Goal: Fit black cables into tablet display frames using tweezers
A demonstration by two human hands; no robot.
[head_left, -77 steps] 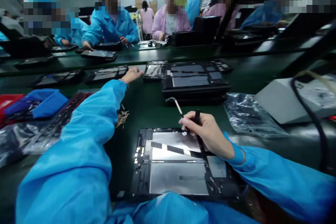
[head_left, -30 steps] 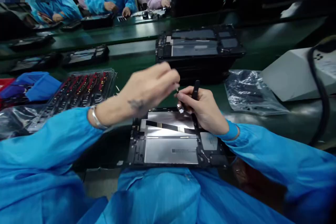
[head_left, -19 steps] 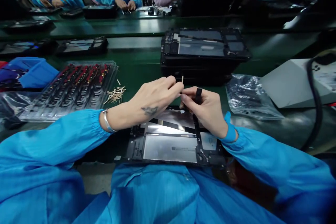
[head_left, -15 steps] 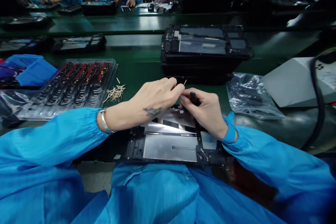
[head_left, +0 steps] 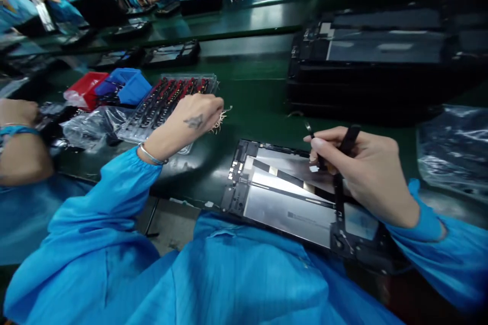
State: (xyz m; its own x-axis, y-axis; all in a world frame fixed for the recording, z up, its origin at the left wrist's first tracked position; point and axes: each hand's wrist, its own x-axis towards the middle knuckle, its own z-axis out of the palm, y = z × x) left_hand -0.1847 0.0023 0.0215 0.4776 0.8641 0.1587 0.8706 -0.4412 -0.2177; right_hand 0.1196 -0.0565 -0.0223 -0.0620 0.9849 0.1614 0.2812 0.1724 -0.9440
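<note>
My left hand (head_left: 202, 114) is closed, knuckles up, over the right edge of a clear plastic tray (head_left: 133, 134) holding rows of small black and red parts. Beside its fingertips lies a pile of thin pale strips (head_left: 219, 123); what the fingers hold, if anything, is hidden. Pinched in my right hand (head_left: 366, 172) are black tweezers (head_left: 349, 138), above the right part of an opened tablet (head_left: 287, 213) with silver battery panels and dark flex strips. A thin cable with a silver end (head_left: 307, 125) sticks up by the right fingertips; whether it is held I cannot tell.
Behind the tablet stands a stack of black tablet housings (head_left: 366, 71). A clear plastic bag (head_left: 453, 152) lies at the right. Left of the tray are a blue bin (head_left: 133, 86), a red bin (head_left: 87, 90) and a co-worker's arm (head_left: 23, 152). Other people sit across the bench.
My left hand has left the tablet and moved left to the strips by the tray. My right hand stays over the tablet with the tweezers. The view has swung left and tilted.
</note>
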